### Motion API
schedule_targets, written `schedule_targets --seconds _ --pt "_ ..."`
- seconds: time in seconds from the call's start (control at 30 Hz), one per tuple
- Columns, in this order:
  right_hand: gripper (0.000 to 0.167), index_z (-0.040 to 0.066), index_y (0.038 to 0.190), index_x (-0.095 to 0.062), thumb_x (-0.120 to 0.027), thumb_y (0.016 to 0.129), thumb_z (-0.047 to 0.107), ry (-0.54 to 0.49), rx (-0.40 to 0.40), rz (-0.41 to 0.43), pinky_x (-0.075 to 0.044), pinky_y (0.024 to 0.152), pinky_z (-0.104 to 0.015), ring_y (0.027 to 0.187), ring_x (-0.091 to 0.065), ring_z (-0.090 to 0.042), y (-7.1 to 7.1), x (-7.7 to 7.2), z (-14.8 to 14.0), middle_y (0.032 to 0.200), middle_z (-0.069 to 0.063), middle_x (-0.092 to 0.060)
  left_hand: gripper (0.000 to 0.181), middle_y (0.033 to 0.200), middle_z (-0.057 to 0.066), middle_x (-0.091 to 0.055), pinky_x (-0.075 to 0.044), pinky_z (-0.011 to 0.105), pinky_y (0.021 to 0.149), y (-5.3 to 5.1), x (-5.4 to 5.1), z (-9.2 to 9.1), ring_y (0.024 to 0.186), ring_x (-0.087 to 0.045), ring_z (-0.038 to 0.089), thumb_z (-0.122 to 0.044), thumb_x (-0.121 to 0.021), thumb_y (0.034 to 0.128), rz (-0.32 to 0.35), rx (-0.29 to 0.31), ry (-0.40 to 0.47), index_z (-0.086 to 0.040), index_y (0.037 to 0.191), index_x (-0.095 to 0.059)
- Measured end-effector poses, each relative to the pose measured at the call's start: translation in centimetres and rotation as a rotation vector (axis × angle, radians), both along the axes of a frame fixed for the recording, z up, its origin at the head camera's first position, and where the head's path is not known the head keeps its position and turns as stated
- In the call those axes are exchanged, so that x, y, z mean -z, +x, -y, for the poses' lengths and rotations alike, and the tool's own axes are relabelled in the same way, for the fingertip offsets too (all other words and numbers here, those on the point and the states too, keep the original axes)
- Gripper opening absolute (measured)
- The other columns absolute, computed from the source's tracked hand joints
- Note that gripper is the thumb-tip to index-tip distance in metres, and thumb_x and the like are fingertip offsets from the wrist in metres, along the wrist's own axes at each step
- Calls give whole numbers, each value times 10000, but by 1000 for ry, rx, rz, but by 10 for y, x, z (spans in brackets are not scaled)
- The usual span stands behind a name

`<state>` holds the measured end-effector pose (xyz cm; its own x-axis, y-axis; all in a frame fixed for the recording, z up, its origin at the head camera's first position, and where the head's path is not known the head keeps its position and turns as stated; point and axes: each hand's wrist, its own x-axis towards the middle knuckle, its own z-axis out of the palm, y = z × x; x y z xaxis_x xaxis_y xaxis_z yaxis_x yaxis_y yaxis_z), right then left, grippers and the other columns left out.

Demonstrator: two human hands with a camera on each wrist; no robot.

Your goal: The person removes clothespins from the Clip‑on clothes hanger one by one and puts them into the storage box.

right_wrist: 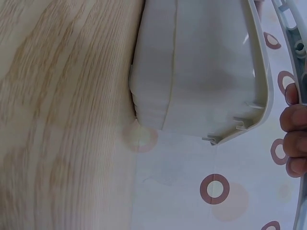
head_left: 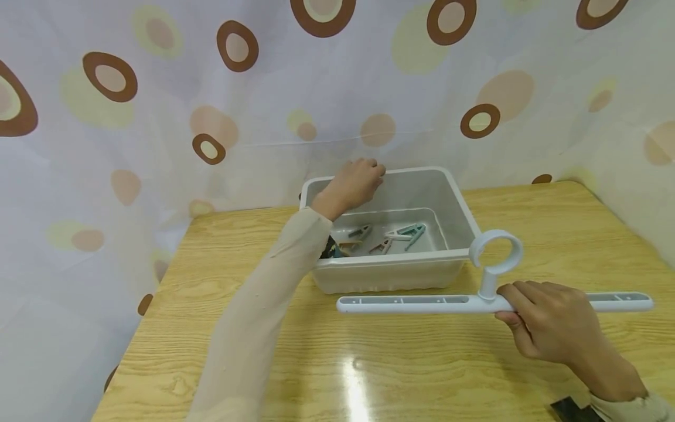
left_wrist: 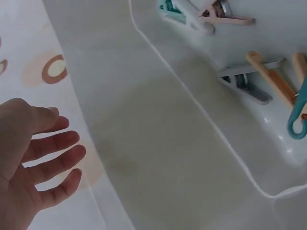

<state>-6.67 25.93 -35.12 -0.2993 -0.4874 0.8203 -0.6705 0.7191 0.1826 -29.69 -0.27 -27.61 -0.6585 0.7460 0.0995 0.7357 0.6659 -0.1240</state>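
My left hand [head_left: 355, 186] hovers above the back left part of a grey plastic bin [head_left: 390, 274]. In the left wrist view its loosely bent fingers [left_wrist: 60, 165] hold nothing, beside the bin's wall. Several clothes pegs lie on the bin's floor, among them a teal peg [head_left: 415, 237], a grey peg [left_wrist: 259, 94] and an orange peg [left_wrist: 272, 80]. My forearm hides the bin's left part. My right hand [head_left: 559, 321] grips a white plastic hanger [head_left: 411, 303] by its bar, right of the open ring hook. The hanger is held level in front of the bin.
The bin stands on a wood-grain table [head_left: 221, 281], close to a patterned curtain [head_left: 337, 76] at the back. Something dark [head_left: 328, 249] sits inside the bin's left front corner, partly behind my sleeve. A black strap [head_left: 572, 409] shows by my right wrist.
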Motion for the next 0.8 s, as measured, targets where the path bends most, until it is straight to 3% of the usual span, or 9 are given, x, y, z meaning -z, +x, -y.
schedule_targets --seconds 0.1,0.2,0.27,0.37,0.47,0.6,0.8 --pt "554 66 716 -527 -285 1040 445 5 -5 1 -126 343 -177 442 -182 6 0 2 0 535 78 -304 256 1004 102 -650 -497 366 813 1 -18 8 916 -613 256 -176 -436 1031 -15 -7 110 -39 1094 -643" --pt "550 67 722 -526 -282 1041 444 10 -8 6 -133 342 -176 445 -187 6 1 3 0 537 80 -313 264 1013 112 -664 -482 356 851 4 -43 20 942 -618 260 -168 -443 1028 -19 -60 284 -23 1094 -654" --pt "548 70 722 -523 -280 1041 443 16 -5 12 -136 345 -169 450 -187 10 1 4 -1 537 85 -311 281 1087 115 -664 -476 365 894 8 -58 29 1013 -616 263 -188 -451 1029 -13 -114 368 -24 1147 -646" --pt "543 76 721 -517 -276 1041 442 27 4 23 -128 353 -153 459 -180 18 2 5 0 537 97 -298 369 1256 155 -608 -432 377 1004 16 -71 43 1172 -566 290 -223 -413 1044 6 -168 395 9 1281 -575" --pt "543 76 723 -519 -275 1041 442 33 7 29 -127 354 -150 457 -177 19 1 6 2 536 100 -294 441 1349 218 -522 -335 384 1098 25 -70 56 1276 -471 334 -234 -345 1059 5 -178 360 67 1358 -466" --pt "543 73 734 -522 -272 1041 444 46 5 40 -140 351 -164 448 -188 7 1 6 5 540 96 -300 499 1384 302 -433 -235 404 1145 40 -57 69 1332 -358 402 -230 -280 1066 0 -174 300 145 1387 -354" --pt "541 78 740 -505 -251 1042 449 59 2 61 -125 361 -161 459 -176 12 2 4 11 545 104 -278 615 1521 335 -164 -88 450 1181 66 -34 78 1436 -94 433 -311 -204 1070 141 -266 204 158 1463 -138"
